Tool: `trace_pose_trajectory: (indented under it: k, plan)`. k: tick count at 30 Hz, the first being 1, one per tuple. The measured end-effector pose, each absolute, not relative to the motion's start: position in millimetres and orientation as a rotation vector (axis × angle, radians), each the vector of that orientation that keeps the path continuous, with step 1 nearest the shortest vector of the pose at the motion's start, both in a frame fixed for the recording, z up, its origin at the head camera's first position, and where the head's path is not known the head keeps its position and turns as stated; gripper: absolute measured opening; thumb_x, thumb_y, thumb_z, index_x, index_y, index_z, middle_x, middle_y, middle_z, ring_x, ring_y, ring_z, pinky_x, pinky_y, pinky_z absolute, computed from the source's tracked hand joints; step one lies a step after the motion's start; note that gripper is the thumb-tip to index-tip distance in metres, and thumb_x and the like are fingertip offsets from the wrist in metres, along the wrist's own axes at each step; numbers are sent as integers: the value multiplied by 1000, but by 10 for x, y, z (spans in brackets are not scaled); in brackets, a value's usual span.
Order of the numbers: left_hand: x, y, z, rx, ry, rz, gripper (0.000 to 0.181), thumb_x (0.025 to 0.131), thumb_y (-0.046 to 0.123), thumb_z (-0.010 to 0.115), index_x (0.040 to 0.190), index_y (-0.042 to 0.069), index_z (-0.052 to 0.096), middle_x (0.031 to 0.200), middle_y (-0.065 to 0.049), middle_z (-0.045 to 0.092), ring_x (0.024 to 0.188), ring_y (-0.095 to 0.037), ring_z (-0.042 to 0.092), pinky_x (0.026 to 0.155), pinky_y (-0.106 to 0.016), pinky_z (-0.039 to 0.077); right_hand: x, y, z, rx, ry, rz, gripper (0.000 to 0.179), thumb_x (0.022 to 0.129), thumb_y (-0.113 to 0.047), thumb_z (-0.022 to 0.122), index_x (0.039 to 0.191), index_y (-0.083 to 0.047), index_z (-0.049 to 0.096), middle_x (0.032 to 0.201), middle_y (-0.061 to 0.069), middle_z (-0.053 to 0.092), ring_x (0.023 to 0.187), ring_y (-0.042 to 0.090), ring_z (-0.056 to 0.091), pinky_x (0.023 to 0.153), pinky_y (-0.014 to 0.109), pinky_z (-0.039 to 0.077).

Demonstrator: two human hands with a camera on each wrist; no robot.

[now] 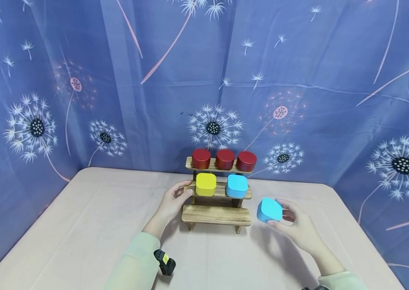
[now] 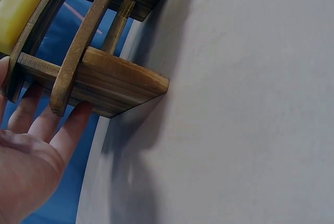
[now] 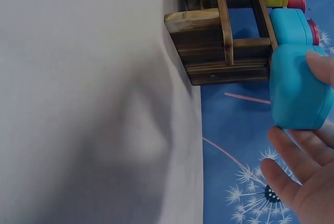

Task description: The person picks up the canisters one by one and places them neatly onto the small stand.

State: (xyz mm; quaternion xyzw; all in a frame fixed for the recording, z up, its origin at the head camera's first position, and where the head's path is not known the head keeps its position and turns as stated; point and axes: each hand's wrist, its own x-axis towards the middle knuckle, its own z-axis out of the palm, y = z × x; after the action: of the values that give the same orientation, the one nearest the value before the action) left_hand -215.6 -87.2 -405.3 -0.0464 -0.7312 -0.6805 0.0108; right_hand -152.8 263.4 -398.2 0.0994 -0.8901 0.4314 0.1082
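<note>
A three-step wooden stand (image 1: 216,215) is on the table. My left hand (image 1: 171,203) grips the left end of its middle step, thumb on the front and fingers behind; in the left wrist view, fingertips (image 2: 78,114) lie against the stand's side. On that step sit a yellow tin (image 1: 206,184) at the left and a light-blue tin (image 1: 237,186) at the right. My right hand (image 1: 300,227) pinches a second light-blue tin (image 1: 269,210) between thumb and fingers, held in the air right of the stand. The bottom step has nothing on it.
Three round red tins (image 1: 225,159) stand in a row on the top step. A pale cloth covers the table (image 1: 92,233). Behind and at both sides hangs a blue curtain (image 1: 160,121) with dandelion prints. A black device (image 1: 165,262) is strapped at the left wrist.
</note>
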Motion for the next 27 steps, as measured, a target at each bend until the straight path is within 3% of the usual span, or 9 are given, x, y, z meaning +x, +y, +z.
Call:
trace_pose_trajectory:
  k: [8,14,16,22,27]
  plan:
    - [-2120,-870,-4011,-143,-2275,-2132,38,91,9,60,129,2,55,127,-21,59,114,-29,57,102,-43,43,-1522,2574,-3977,270,-2644,1309,68,78,-20,78,135,-2,46,127,20,58,95,-7,56,81,22,53]
    - [-2147,-871,-4036,-146,-2275,-2141,39,91,8,60,129,0,54,128,-22,58,116,-30,56,103,-44,43,-1528,2518,-3982,277,-2647,1312,69,76,-20,79,135,-4,47,125,20,58,100,21,63,81,23,53]
    - [-2169,-872,-4062,-148,-2275,-2136,39,91,8,60,129,0,54,129,-22,57,117,-30,55,104,-45,41,-1531,2503,-3988,285,-2645,1318,68,76,-20,79,134,-4,47,124,20,59,101,25,63,81,25,54]
    - [-2320,-884,-4277,-133,-2250,-2150,40,90,11,62,129,5,56,129,-19,58,119,-30,54,106,-45,39,-1549,2462,-4003,359,-2602,1345,64,76,-18,79,132,-6,50,126,15,58,97,1,60,81,28,55]
    - [-2370,-892,-4354,-130,-2252,-2140,40,90,14,63,129,9,57,131,-16,58,122,-29,52,108,-45,37,-1570,2433,-4023,414,-2583,1345,62,76,-18,80,130,-5,52,126,14,59,98,2,60,82,24,54]
